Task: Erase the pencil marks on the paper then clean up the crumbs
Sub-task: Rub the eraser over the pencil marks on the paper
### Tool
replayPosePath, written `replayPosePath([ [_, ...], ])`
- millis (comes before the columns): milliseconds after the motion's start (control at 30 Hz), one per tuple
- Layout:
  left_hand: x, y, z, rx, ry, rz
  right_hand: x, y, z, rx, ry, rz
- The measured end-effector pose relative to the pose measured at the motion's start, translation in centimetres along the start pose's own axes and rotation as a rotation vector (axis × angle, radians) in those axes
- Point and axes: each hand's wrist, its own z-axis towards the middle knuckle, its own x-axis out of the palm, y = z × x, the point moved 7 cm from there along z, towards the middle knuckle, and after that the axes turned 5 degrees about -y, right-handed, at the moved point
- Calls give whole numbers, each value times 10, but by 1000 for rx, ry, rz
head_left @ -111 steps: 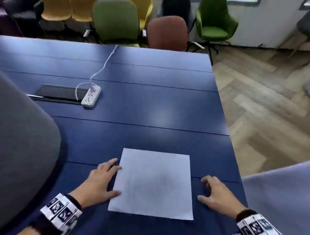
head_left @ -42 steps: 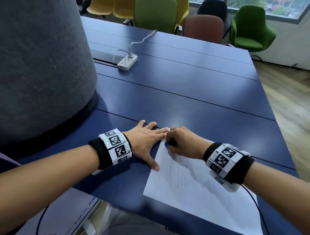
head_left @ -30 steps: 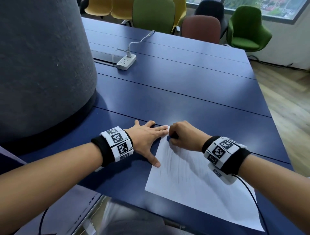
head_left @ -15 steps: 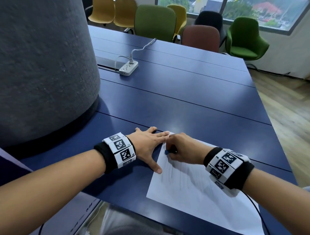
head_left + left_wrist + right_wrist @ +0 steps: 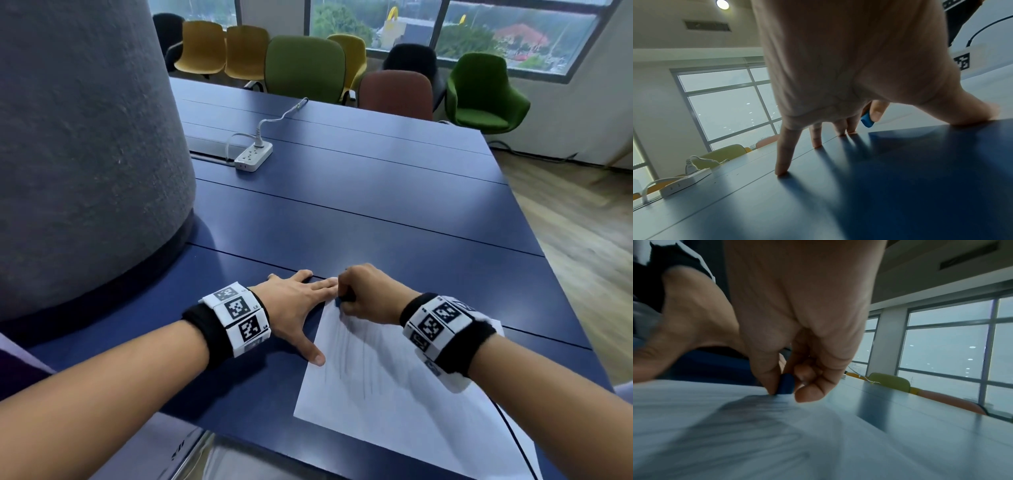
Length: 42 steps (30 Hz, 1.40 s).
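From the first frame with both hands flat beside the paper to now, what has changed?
The right hand now pinches a blue eraser and presses it on the paper at its far left corner; 3.7 s ago it lay empty beside the sheet. The left hand moved up to that corner, fingers spread flat. Over the last second both hands barely shifted. Pencil marks remain.

Soft window daylight, blurred wrist views

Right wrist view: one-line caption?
Right hand pinches a blue eraser against the pencil-marked paper.

Head high; wrists low, close
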Motion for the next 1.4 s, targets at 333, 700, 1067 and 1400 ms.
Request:
replayPosePath([
  [333,2,2,0,-7,-2,-18,0,4,-3,8,54,27],
  [700,1,1,-2,-2,-13,-40,11,17,-6,-52,154,34],
  [1067,3,2,0,2,-10,-2,12,17,-16,-28,174,44],
  [1400,6,-3,-5,2,0,4,14,17,-20,31,130,24],
])
